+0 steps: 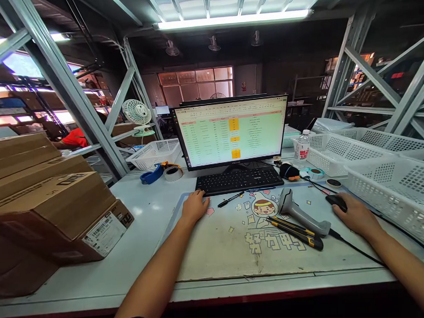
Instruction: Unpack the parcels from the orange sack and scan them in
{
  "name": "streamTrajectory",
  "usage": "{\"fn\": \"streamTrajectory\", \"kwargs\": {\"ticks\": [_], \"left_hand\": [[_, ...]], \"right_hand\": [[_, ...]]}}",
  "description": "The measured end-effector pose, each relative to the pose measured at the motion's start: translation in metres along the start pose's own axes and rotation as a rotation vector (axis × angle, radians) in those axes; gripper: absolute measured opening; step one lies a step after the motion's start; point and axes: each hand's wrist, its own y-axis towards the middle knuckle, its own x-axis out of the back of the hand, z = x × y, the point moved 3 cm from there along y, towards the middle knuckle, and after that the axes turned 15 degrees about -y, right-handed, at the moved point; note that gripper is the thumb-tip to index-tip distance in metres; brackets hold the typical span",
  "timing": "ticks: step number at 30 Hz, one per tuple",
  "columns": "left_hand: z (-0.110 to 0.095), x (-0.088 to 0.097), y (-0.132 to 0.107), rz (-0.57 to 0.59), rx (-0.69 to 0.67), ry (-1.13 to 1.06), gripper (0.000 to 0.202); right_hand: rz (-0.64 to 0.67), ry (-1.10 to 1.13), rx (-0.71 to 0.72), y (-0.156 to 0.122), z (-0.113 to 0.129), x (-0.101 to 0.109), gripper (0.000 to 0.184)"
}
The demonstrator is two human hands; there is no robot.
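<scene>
My left hand [195, 206] lies on the desk mat [216, 252] with its fingertips at the lower left corner of the black keyboard [237, 179]. Nothing is held in it, and its fingers rest loosely extended. Off to the right, my right hand [357, 214] is closed over a black computer mouse [336, 202]. Between the hands lie a black marker pen [230, 199], a grey barcode scanner [302, 216] with a cable, and yellow-and-black utility knives [296, 232]. Behind the keyboard, a monitor [207, 140] displays a spreadsheet with orange cells.
Brown cardboard boxes [55, 203] are stacked at the left. A blue tape dispenser [152, 174] and a tape roll [173, 173] sit left of the monitor. White plastic baskets [385, 179] line the right side near a bottle [303, 148]. A small fan [137, 111] stands behind.
</scene>
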Motion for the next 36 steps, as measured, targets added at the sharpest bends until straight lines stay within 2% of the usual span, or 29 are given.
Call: {"fn": "streamTrajectory", "kwargs": {"ticks": [7, 14, 30, 36], "left_hand": [[0.000, 0.000, 0.000, -0.003, -0.002, 0.001, 0.046], [-0.002, 0.003, -0.001, 0.005, 0.004, 0.007, 0.046], [-0.002, 0.002, 0.000, 0.005, 0.003, 0.020, 0.049], [-0.001, 0.001, 0.000, 0.002, -0.004, 0.018, 0.048]], "right_hand": [[0.030, 0.004, -0.010, -0.001, -0.001, 0.001, 0.062], [-0.020, 0.021, 0.055, -0.001, -0.001, -0.001, 0.053], [-0.075, -0.004, 0.048, -0.002, 0.000, -0.001, 0.049], [-0.070, -0.014, 0.043, -0.002, -0.005, -0.010, 0.059]]}}
